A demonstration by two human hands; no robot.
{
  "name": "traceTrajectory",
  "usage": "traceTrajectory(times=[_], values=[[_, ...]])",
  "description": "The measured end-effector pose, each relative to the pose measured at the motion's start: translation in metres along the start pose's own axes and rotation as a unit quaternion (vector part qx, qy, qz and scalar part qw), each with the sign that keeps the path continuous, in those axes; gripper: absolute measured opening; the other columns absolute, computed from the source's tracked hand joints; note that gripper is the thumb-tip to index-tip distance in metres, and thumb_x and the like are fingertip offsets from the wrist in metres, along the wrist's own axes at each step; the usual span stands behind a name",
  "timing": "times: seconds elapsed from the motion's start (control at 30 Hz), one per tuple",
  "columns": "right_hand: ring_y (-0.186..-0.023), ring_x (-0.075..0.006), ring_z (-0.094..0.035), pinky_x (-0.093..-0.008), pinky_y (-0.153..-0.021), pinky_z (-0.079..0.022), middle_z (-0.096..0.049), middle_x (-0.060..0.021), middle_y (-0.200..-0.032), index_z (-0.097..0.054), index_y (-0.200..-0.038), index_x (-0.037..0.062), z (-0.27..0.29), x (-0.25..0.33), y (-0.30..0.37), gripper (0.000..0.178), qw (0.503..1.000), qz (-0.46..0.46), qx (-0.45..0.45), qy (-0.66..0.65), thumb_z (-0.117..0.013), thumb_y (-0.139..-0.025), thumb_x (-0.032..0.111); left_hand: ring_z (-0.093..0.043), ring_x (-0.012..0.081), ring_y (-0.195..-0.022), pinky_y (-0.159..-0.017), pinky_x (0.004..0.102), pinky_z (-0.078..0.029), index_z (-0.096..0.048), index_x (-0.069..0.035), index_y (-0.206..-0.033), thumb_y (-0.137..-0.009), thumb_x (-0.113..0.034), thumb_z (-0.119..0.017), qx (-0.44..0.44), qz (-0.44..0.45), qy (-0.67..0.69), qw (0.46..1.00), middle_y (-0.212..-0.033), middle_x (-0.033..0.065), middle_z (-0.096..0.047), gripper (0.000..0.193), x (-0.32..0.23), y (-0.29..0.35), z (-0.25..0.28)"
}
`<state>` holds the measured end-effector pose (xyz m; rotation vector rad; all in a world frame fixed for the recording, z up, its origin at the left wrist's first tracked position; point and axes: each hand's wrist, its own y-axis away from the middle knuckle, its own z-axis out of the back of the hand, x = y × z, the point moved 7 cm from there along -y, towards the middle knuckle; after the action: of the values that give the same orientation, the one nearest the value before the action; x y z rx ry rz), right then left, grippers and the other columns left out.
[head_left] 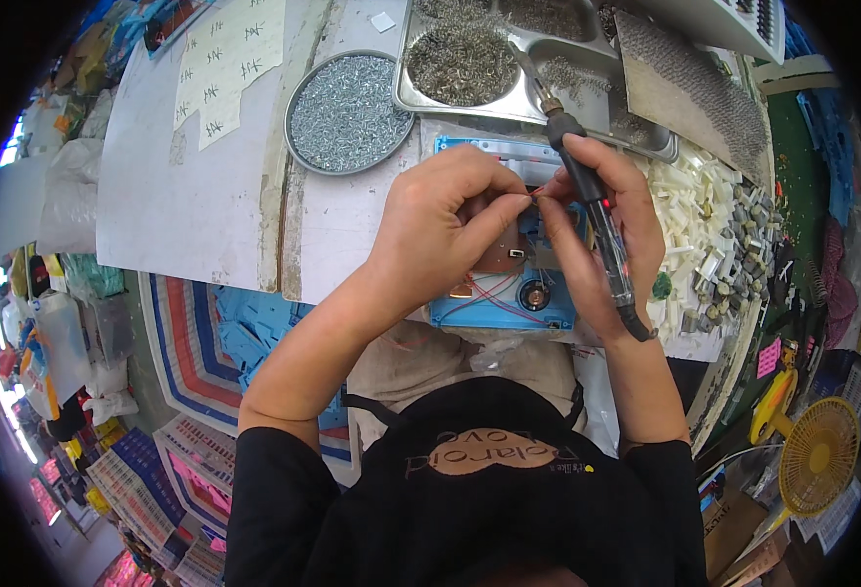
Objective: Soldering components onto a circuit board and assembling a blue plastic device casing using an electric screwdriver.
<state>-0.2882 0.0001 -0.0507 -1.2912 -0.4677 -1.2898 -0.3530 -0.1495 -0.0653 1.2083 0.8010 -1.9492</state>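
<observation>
A blue plastic housing [508, 311] lies on the bench in front of me, with a brown circuit board [499, 256], red wires and a small round black part [534, 294] inside it. My left hand [445, 220] hovers over the board, its fingertips pinched on a thin red wire end [538, 193]. My right hand [601, 230] meets it at that spot and grips a soldering iron [596, 210] with a black handle, its metal tip pointing away toward the trays. My hands hide most of the board.
A round metal dish of small silvery screws [347, 112] stands at the back left, a steel compartment tray of metal parts [508, 59] behind the housing. White plastic pieces [689, 210] are heaped at the right. A yellow fan [816, 455] stands low right. Blue parts [244, 338] lie in a bag below left.
</observation>
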Motion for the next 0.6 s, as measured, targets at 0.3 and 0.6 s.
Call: traceTrajectory(times=[0.3, 0.6], values=[[-0.08, -0.0165, -0.061, -0.0276, -0.071, -0.048, -0.063, -0.0097, -0.093, -0.061, -0.126, -0.0016, 0.062, 0.018, 0.024, 0.044, 0.997, 0.068, -0.014, 0.015, -0.074, -0.084, -0.006, -0.062, 0.0165, -0.08, -0.068, 0.0278, -0.05, -0.068, 0.003, -0.081, -0.079, -0.003, -0.075, -0.023, -0.05, -0.117, 0.992, -0.104, 0.0096, -0.055, 0.009, -0.003, -0.002, -0.006], [-0.057, -0.0223, -0.058, -0.0324, -0.053, -0.045, -0.064, -0.0099, -0.074, -0.062, -0.11, 0.0023, 0.066, 0.023, 0.041, 0.036, 0.988, 0.116, 0.084, 0.066, -0.077, -0.077, -0.001, -0.062, 0.0194, -0.082, -0.07, 0.0288, -0.05, -0.068, 0.002, -0.078, -0.077, -0.004, -0.075, -0.057, -0.072, -0.14, 0.986, -0.102, 0.0104, -0.057, 0.009, -0.002, -0.004, -0.005]])
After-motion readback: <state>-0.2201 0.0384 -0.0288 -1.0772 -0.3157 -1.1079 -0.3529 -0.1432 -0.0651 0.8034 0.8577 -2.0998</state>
